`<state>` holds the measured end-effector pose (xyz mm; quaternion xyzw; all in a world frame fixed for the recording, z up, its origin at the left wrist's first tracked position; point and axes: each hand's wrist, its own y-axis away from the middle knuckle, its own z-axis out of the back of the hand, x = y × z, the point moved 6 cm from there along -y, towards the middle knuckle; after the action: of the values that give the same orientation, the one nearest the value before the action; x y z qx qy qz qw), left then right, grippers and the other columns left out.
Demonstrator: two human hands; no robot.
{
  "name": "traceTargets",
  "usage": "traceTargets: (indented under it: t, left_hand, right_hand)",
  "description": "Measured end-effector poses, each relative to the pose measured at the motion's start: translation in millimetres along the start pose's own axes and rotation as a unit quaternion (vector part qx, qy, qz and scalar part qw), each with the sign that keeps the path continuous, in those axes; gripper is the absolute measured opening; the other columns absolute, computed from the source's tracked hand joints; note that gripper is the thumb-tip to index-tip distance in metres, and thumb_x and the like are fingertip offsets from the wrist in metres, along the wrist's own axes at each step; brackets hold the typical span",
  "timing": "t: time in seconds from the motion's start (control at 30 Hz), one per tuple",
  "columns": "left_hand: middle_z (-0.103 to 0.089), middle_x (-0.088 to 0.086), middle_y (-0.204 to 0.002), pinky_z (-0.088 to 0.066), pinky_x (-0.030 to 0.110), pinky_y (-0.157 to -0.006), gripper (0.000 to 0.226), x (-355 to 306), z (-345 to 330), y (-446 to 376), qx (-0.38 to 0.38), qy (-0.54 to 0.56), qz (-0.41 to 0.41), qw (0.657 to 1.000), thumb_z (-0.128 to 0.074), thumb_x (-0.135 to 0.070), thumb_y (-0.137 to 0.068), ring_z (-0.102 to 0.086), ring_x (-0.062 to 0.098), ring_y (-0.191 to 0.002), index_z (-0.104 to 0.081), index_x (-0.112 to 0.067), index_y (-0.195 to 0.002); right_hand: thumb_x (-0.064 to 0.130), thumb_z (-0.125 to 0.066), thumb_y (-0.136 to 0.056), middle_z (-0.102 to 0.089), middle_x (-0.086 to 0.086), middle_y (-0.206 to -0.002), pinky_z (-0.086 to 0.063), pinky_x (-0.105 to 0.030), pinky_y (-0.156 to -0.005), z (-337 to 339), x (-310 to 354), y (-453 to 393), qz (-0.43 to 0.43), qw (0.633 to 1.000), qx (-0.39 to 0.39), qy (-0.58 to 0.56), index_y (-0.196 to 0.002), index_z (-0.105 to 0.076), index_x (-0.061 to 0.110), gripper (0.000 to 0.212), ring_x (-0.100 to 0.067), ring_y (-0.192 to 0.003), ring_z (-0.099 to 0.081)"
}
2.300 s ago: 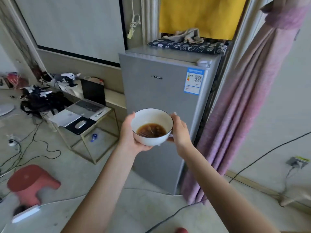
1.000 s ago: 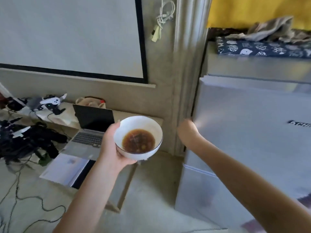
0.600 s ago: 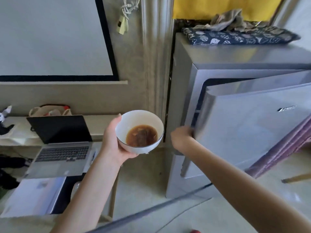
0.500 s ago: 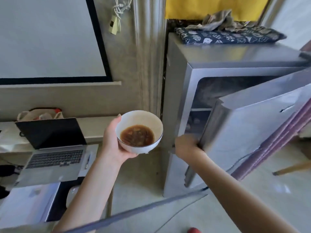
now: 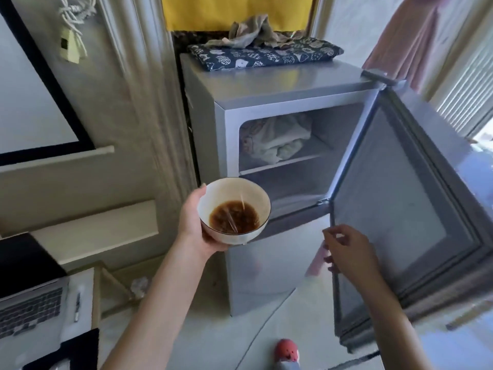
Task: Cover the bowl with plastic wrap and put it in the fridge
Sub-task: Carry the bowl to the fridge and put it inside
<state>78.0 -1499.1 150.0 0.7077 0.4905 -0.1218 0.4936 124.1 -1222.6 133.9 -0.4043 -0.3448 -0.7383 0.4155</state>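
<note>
My left hand [image 5: 193, 225] holds a white bowl [image 5: 234, 209] of brown liquid from its left side and underneath, in front of the grey fridge [image 5: 269, 102]. Thin shiny creases over the bowl suggest plastic wrap across its top. The fridge's upper door [image 5: 416, 198] stands swung wide to the right. Inside, the upper shelf [image 5: 280, 164] carries a white bundle; the space below it looks bare. My right hand [image 5: 346, 249] hovers by the door's free edge with fingers apart, holding nothing.
A folded dark patterned cloth [image 5: 266, 56] and a grey rag lie on the fridge top. A laptop [image 5: 29, 303] sits on a low table at lower left. A pink curtain [image 5: 405, 30] hangs behind the door. A red shoe [image 5: 286, 351] shows on the floor.
My right hand pulled the upper fridge door from shut to wide open and has let go of its edge. The bowl stayed in my left hand, now closer to the fridge opening.
</note>
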Motion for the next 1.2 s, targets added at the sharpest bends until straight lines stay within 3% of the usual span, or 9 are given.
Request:
traceTargets:
  t: [0.13, 0.27, 0.43, 0.53, 0.67, 0.9, 1.0, 1.1, 1.2]
  left_hand:
    - [-0.066, 0.015, -0.101, -0.045, 0.052, -0.092, 0.036, 21, -47, -20, 0.054, -0.009, 0.039, 0.998, -0.049, -0.053, -0.085, -0.059, 0.035, -0.093, -0.066, -0.023, -0.094]
    - [-0.065, 0.018, -0.121, -0.034, 0.056, -0.104, 0.058, 53, -98, -46, 0.098, -0.034, 0.104, 0.989, -0.055, -0.06, -0.073, -0.056, 0.04, -0.114, -0.067, -0.022, -0.115]
    - [-0.064, 0.018, -0.123, -0.033, 0.056, -0.104, 0.064, 73, -128, -69, 0.096, -0.049, 0.109, 0.988, -0.06, -0.061, -0.066, -0.054, 0.04, -0.117, -0.064, -0.025, -0.118]
    - [-0.066, 0.018, -0.118, -0.04, 0.055, -0.1, 0.056, 83, -149, -89, 0.079, -0.035, 0.094, 0.992, -0.054, -0.059, -0.076, -0.056, 0.04, -0.113, -0.065, -0.022, -0.116]
    - [-0.073, 0.01, -0.067, -0.047, 0.037, -0.073, 0.042, 89, -168, -103, 0.069, -0.017, 0.048, 0.996, -0.042, -0.049, -0.092, -0.061, 0.03, -0.082, -0.065, -0.015, -0.084]
    - [-0.073, 0.01, -0.068, -0.048, 0.032, -0.065, 0.044, 102, -172, -134, 0.025, 0.03, 0.024, 0.999, -0.039, -0.044, -0.095, -0.068, 0.025, -0.067, -0.065, -0.01, -0.087]
    - [-0.073, 0.015, -0.074, -0.048, 0.037, -0.074, 0.045, 103, -169, -145, -0.003, 0.047, 0.036, 0.998, -0.041, -0.046, -0.093, -0.062, 0.031, -0.081, -0.065, -0.007, -0.093]
    - [-0.068, 0.018, -0.09, -0.044, 0.045, -0.09, 0.047, 101, -164, -166, -0.032, 0.038, 0.05, 0.997, -0.043, -0.047, -0.091, -0.059, 0.034, -0.09, -0.063, -0.005, -0.1]
    - [-0.07, 0.017, -0.086, -0.048, 0.043, -0.084, 0.044, 94, -160, -190, -0.046, 0.027, 0.043, 0.998, -0.045, -0.043, -0.092, -0.061, 0.032, -0.09, -0.064, -0.004, -0.097]
  right_hand:
    - [0.008, -0.061, -0.088, -0.061, -0.007, -0.102, -0.048, -0.034, -0.074, 44, -20, -16, 0.014, 0.995, -0.1, -0.026, -0.113, -0.056, 0.018, 0.027, -0.027, -0.089, -0.06]
    - [0.004, -0.063, -0.087, -0.061, -0.008, -0.113, -0.046, -0.029, -0.081, 76, -34, -43, 0.004, 0.992, -0.119, -0.047, -0.118, -0.055, 0.009, 0.033, -0.021, -0.097, -0.059]
    - [0.009, -0.048, -0.098, -0.07, -0.008, -0.1, -0.05, -0.017, -0.058, 86, -18, -65, -0.018, 0.99, 0.108, -0.089, -0.106, -0.064, 0.011, 0.018, -0.013, -0.074, -0.068]
    - [0.013, -0.044, -0.1, -0.074, -0.005, -0.1, -0.052, -0.02, -0.056, 96, -11, -89, -0.011, 0.978, 0.176, -0.114, -0.106, -0.066, 0.017, 0.023, -0.017, -0.083, -0.072]
    - [0.024, -0.042, -0.101, -0.07, -0.009, -0.11, -0.059, -0.035, -0.069, 89, -11, -130, -0.033, 0.968, 0.225, -0.109, -0.114, -0.062, 0.019, 0.025, -0.025, -0.09, -0.072]
    - [0.06, -0.038, -0.091, -0.06, -0.004, -0.128, -0.058, -0.044, -0.083, 17, -16, -169, -0.128, 0.9, 0.408, -0.086, -0.129, -0.051, 0.03, 0.051, -0.027, -0.1, -0.07]
    - [0.053, -0.038, -0.097, -0.065, -0.016, -0.117, -0.056, -0.051, -0.086, -7, -16, -180, -0.17, 0.882, 0.415, -0.144, -0.118, -0.06, 0.015, 0.049, -0.032, -0.098, -0.07]
    - [0.036, -0.042, -0.1, -0.067, -0.015, -0.112, -0.058, -0.049, -0.082, -23, -13, -195, -0.148, 0.893, 0.398, -0.147, -0.125, -0.051, 0.022, 0.03, -0.035, -0.094, -0.071]
    - [0.029, -0.043, -0.101, -0.067, -0.013, -0.11, -0.059, -0.043, -0.082, -39, -16, -213, -0.14, 0.901, 0.384, -0.146, -0.128, -0.047, 0.027, 0.028, -0.034, -0.086, -0.071]
